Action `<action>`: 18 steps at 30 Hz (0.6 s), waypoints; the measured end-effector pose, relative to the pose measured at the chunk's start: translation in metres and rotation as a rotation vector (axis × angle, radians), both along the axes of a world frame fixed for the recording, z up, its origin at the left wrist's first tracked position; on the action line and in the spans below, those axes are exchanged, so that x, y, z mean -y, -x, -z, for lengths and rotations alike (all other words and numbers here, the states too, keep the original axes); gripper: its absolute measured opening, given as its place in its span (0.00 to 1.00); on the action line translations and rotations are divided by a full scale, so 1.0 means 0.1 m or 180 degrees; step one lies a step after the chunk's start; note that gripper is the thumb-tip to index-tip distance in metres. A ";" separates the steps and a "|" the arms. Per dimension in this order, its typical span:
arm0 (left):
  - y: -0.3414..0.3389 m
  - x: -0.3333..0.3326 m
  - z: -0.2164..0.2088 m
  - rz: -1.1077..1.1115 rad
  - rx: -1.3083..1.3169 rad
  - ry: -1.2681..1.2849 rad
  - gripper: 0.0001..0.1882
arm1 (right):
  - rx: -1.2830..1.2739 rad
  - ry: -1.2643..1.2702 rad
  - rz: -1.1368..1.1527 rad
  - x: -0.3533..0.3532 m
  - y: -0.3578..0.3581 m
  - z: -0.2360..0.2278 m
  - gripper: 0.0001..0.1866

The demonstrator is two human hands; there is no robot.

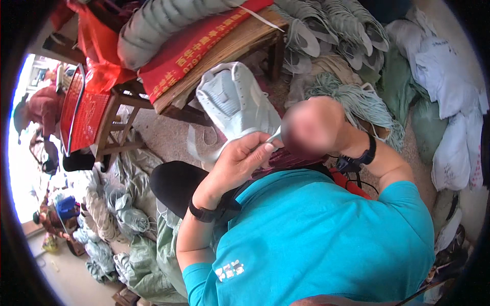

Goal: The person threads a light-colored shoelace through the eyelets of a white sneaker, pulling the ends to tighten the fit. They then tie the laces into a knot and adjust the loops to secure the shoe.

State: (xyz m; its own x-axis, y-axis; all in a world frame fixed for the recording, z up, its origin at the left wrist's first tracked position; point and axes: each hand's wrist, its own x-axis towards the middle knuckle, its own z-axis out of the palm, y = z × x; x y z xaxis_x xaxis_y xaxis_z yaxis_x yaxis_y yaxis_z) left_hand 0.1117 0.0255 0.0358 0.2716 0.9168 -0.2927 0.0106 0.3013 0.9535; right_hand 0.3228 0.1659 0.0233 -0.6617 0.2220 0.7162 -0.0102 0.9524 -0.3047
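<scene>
A pale grey-green shoe upper (240, 104) lies across my knee, its open collar toward the bench and a loose pale strip hanging at its left. My left hand (240, 159) is closed at the near end of the upper, thumb and fingers pinching a narrow pale strip (277, 136). That strip runs up toward my right hand (319, 122), which is raised just beside it. A blur covers the fingers of the right hand, so their grip is hidden. Both wrists wear black bands.
A wooden bench (219, 56) with a red cloth and a long row of stacked uppers (168, 28) stands ahead. Bundled pale laces (357, 104) lie at the right, near white sacks (451, 117). Green sacks (148, 268) lie at the left; other people (43, 112) sit beyond.
</scene>
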 end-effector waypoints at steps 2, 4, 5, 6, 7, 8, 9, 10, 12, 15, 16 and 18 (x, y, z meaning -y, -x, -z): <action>0.01 0.13 0.02 -0.0545 -0.0214 -0.0268 0.12 | 0.0011 0.0066 0.0478 -0.15 -0.03 0.06 0.10; 0.13 0.26 0.13 -0.0695 -0.0367 -0.0493 0.12 | 0.0071 0.0444 0.1057 -0.26 -0.06 0.11 0.09; 0.18 0.32 0.17 -0.0793 -0.0313 -0.0460 0.12 | 0.0043 0.0410 0.1200 -0.35 -0.08 0.16 0.07; 0.22 0.37 0.22 -0.0930 -0.0411 -0.0520 0.12 | 0.0031 0.0381 0.1327 -0.44 -0.09 0.21 0.05; 0.25 0.39 0.26 -0.1054 -0.0518 -0.0584 0.11 | 0.0206 0.0383 0.1549 -0.52 -0.09 0.23 0.04; 0.28 0.41 0.27 -0.1173 -0.0625 -0.0649 0.11 | 0.0635 0.0119 0.1767 -0.60 -0.11 0.26 0.03; 0.33 0.37 0.24 -0.1004 -0.1292 -0.1181 0.10 | 0.1065 -0.0160 0.1982 -0.67 -0.13 0.29 0.03; 0.34 0.35 0.24 -0.1155 -0.1600 -0.1465 0.09 | 0.1490 -0.0442 0.2193 -0.73 -0.15 0.32 0.04; 0.29 0.31 0.23 -0.1435 -0.2225 -0.2028 0.08 | 0.2338 -0.0494 0.2615 -0.81 -0.13 0.45 0.05; 0.26 0.24 0.19 -0.1468 -0.1712 -0.1764 0.07 | 0.2502 -0.0677 0.2369 -0.78 0.06 0.41 0.09; 0.22 0.22 0.19 -0.1446 -0.1357 -0.1558 0.07 | 0.1824 -0.0324 0.1666 -0.69 0.18 0.36 0.11; 0.05 0.17 0.15 -0.1400 -0.0753 -0.0826 0.09 | 0.0766 0.1704 0.0179 -0.36 0.46 0.22 0.18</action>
